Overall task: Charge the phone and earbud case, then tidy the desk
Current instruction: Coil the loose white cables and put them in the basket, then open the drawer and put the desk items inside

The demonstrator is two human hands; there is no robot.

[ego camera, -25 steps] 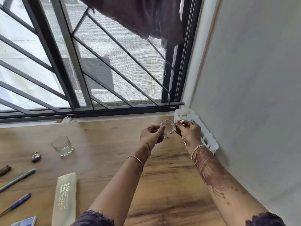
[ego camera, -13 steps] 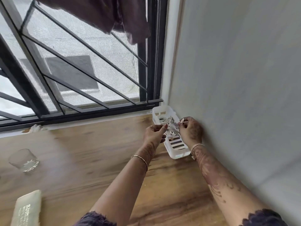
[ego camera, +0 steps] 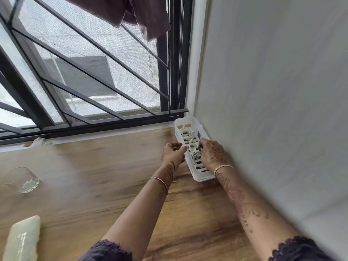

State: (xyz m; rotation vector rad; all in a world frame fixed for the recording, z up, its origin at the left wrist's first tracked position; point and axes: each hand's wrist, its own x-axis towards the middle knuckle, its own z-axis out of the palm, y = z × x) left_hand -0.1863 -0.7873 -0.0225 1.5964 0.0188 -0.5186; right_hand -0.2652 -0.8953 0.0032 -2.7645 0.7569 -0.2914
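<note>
A white slotted basket (ego camera: pixel 202 177) stands in the desk's far right corner, against the wall. One coil of white cable (ego camera: pixel 187 134) lies in its far end. A second coiled white cable (ego camera: pixel 194 146) hangs low over the basket's middle. My right hand (ego camera: pixel 213 154) grips it from the right, fingers curled over the basket. My left hand (ego camera: pixel 173 153) is beside the basket's left wall, thumb and forefinger pinched at the coil's left edge. No phone or earbud case is in view.
A clear glass tumbler (ego camera: pixel 22 180) sits on the wooden desk (ego camera: pixel 94 185) at the left. A pale flat case (ego camera: pixel 22 240) lies at the near left edge. A barred window (ego camera: pixel 94 81) runs along the back, and a grey wall (ego camera: pixel 273 110) closes the right side.
Both hands carried the coiled cable from above the desk to the right and lowered it into the basket. My view swung right, so the pens at the left dropped out of sight.
</note>
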